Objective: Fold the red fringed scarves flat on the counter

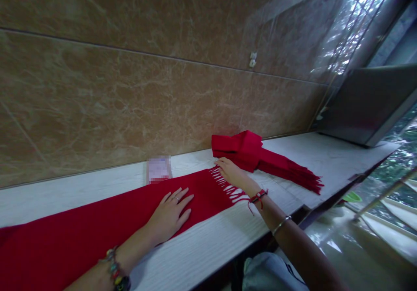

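A long red scarf lies spread flat along a white table, its fringed end toward the right. My left hand rests flat on the scarf, fingers stretched and apart. My right hand lies on the fringe at the scarf's end, fingers extended over the tassels. Just beyond my right hand a second red scarf lies folded, its fringe trailing to the right.
A brown marble-look wall runs directly behind the table. A small blurred card leans at the wall's base. A grey box-like appliance sits at the table's far right end. The table's front edge drops to a glossy floor.
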Available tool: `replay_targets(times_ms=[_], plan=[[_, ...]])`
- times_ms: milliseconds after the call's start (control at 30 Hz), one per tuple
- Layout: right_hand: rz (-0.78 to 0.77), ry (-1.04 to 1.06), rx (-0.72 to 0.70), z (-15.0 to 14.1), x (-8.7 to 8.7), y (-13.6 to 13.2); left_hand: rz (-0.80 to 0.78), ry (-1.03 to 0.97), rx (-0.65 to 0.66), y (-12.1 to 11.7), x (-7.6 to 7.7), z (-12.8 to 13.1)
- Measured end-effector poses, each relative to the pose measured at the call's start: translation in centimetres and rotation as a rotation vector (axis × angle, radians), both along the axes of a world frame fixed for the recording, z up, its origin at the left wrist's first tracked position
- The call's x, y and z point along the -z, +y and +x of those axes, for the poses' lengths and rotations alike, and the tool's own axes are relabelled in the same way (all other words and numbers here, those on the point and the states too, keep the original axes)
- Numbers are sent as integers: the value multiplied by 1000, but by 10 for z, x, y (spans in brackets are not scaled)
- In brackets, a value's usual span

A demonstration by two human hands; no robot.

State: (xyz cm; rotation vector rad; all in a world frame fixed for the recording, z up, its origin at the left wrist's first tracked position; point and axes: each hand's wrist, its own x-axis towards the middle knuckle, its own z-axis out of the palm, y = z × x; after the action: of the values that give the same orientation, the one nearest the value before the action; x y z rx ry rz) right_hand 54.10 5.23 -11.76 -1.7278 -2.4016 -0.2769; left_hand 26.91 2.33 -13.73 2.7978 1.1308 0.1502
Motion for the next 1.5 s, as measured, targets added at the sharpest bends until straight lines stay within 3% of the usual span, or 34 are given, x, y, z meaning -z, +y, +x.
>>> replay_targets(times_ms=[100, 200, 300, 400, 467, 567, 633, 800, 900, 1000, 1067, 1167, 1267, 1500], plan=[[-55, -74, 20, -19, -3, 13, 10, -1, -1, 0, -1, 0], [-72, -92, 157, -13, -1, 19, 18, 5, -6, -2, -4, 1], [-49, -97, 304, 1, -5, 12, 19, 14, -6, -5, -6, 2], [-13, -88, 347, -8, -15, -7, 19, -13, -10, -7, -7, 3], [1, -63, 259, -29, -20, -22, 31, -33, -25, -7, -6, 2], [-29, 34, -110, -62, -15, -45, 23, -20, -18, -7, -5, 0], [-85, 76, -263, -74, -5, -56, -6, 11, -6, -8, -5, -2], [-165, 33, -245, -64, 19, -64, -82, 99, -26, -15, -9, -9], [-181, 32, -228, -57, 21, -62, -117, 131, -6, -19, -14, -23], [-212, 64, -227, -53, 21, -61, -117, 119, 10, -16, -19, -54], [-206, 111, -219, -51, 19, -58, -68, 71, -71, -8, -20, -80], [-152, 182, -207, -52, 12, -54, 5, 43, -348, 9, -16, -114], [-121, 194, -239, -70, 1, -54, -1, 101, -489, 23, -7, -130], [-76, 97, -542, -163, -8, -87, -90, 166, -491, 24, -4, -129]])
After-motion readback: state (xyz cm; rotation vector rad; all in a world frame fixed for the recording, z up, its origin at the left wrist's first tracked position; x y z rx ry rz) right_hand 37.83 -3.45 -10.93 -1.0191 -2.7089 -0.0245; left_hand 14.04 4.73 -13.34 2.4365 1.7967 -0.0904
